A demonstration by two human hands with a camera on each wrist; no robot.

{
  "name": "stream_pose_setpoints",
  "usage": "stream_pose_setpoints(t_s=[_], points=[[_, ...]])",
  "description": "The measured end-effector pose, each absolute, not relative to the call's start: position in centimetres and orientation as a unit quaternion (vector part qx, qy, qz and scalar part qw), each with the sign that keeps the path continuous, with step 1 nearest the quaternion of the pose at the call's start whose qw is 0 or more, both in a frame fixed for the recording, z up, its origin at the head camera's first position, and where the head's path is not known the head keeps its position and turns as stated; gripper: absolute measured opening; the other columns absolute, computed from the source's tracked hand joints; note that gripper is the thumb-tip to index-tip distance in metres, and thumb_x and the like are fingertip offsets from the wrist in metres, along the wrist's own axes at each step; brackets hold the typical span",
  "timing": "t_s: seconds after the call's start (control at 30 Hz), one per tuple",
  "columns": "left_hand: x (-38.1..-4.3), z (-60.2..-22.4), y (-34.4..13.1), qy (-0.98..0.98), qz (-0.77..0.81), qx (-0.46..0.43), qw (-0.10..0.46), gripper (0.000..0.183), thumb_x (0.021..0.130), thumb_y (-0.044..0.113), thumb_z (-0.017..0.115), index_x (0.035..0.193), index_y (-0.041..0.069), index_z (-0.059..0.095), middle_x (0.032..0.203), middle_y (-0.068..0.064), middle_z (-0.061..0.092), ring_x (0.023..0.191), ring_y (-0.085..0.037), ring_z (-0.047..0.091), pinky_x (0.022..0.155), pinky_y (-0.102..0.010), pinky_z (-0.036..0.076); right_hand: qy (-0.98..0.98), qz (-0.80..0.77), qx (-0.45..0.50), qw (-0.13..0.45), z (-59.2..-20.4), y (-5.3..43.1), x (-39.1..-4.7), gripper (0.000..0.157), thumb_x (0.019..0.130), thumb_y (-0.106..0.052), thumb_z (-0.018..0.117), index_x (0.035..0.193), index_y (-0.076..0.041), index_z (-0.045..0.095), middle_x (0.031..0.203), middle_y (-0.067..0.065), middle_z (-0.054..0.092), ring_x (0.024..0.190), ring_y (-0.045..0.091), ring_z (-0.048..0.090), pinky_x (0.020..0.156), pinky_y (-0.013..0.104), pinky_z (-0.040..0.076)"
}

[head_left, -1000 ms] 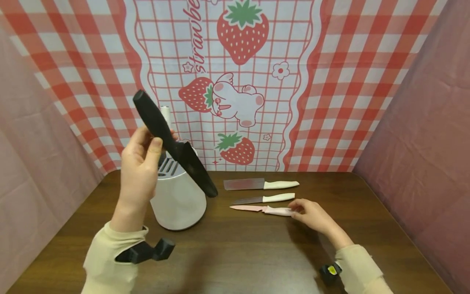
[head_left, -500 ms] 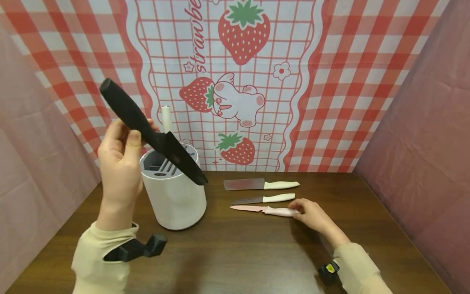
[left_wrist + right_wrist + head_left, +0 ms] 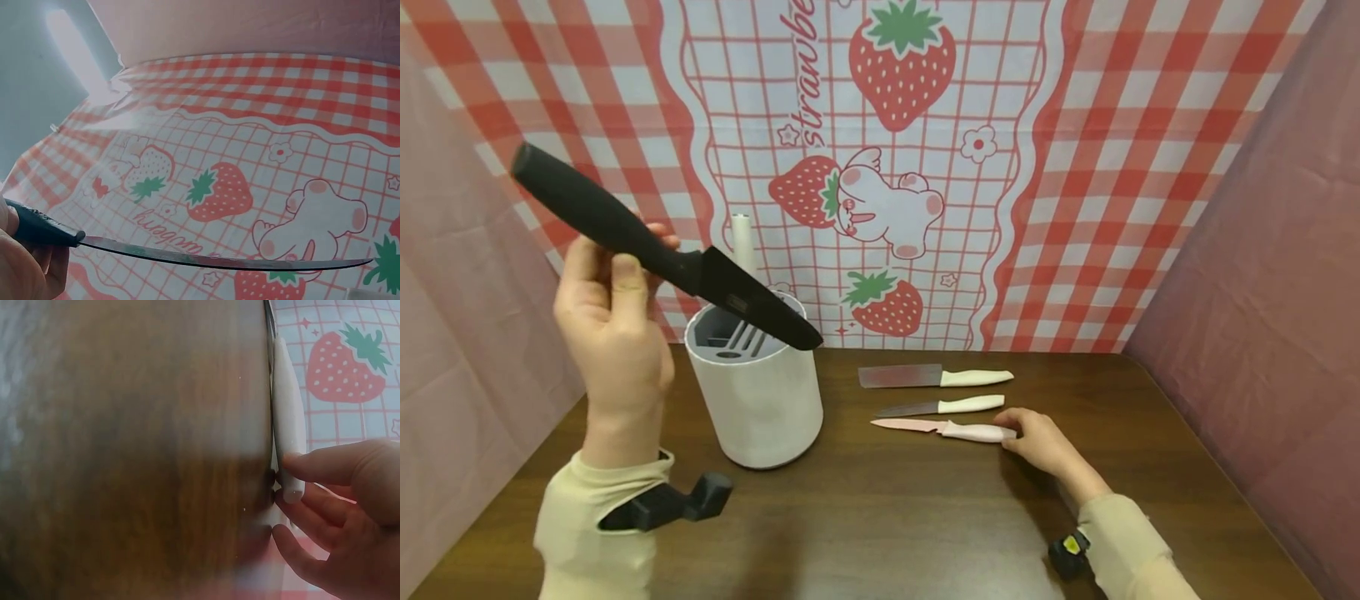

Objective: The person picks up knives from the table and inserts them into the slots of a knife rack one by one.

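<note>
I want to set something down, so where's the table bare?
The table is bare in front, between the sleeves, and at its back right corner, beyond the right hand. It's crowded where three knives lie between that hand and the white block.

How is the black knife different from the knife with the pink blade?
The black knife looks dark; the pink knife has a pink blade and pale handle. The left hand holds the black knife tilted in the air; the pink knife lies on the table, with the right hand pinching its handle. Both have a blade and a handle.
</note>
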State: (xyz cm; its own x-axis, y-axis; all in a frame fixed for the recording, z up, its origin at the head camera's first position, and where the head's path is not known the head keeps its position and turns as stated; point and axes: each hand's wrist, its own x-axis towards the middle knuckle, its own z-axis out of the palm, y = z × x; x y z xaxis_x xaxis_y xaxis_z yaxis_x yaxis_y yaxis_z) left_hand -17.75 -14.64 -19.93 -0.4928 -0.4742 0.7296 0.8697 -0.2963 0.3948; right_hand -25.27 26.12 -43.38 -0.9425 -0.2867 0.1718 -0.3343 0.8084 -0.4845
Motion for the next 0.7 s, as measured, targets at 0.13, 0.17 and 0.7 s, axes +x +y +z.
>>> stream_pose_setpoints(t_s=[0.13, 0.17, 0.7], points=[[-17.6, -19.5, -15.0, -0.382, -0.769, -0.237, 0.455, 0.021, 0.085, -0.005, 0.052, 0.105, -0.014, 0.055, 0.09, -0.024, 0.057, 0.082, -0.032, 0.059, 0.084, -0.035, 0.051, -0.951, 0.254, 0.167, 0.054, -43.4, 26.1, -25.2, 0.025, 0.073, 0.001, 0.067, 0.098, 0.002, 0.065, 0.094, 0.014, 0.065, 0.087, 0.028, 0.06, 0.075, 0.043, 0.048], [-17.6, -19.4, -15.1, -0.379, -0.768, -0.236, 0.46, 0.021, 0.085, -0.005, 0.052, 0.104, -0.014, 0.055, 0.091, -0.024, 0.057, 0.082, -0.032, 0.059, 0.084, -0.036, 0.05, -0.951, 0.252, 0.168, 0.055, -43.5, 26.1, -25.2, 0.024, 0.073, 0.002, 0.067, 0.097, 0.003, 0.065, 0.094, 0.014, 0.065, 0.087, 0.028, 0.06, 0.075, 0.043, 0.048], [-16.9, -18.0, -16.7, -0.339, -0.76, -0.213, 0.513, 0.017, 0.086, -0.006, 0.049, 0.1, -0.015, 0.055, 0.087, -0.025, 0.058, 0.076, -0.034, 0.058, 0.075, -0.035, 0.052, -0.95, 0.251, 0.176, 0.059, -43.5, 26.0, -25.2, 0.02, 0.075, 0.003, 0.064, 0.095, 0.002, 0.066, 0.092, 0.013, 0.064, 0.088, 0.029, 0.059, 0.077, 0.044, 0.047]])
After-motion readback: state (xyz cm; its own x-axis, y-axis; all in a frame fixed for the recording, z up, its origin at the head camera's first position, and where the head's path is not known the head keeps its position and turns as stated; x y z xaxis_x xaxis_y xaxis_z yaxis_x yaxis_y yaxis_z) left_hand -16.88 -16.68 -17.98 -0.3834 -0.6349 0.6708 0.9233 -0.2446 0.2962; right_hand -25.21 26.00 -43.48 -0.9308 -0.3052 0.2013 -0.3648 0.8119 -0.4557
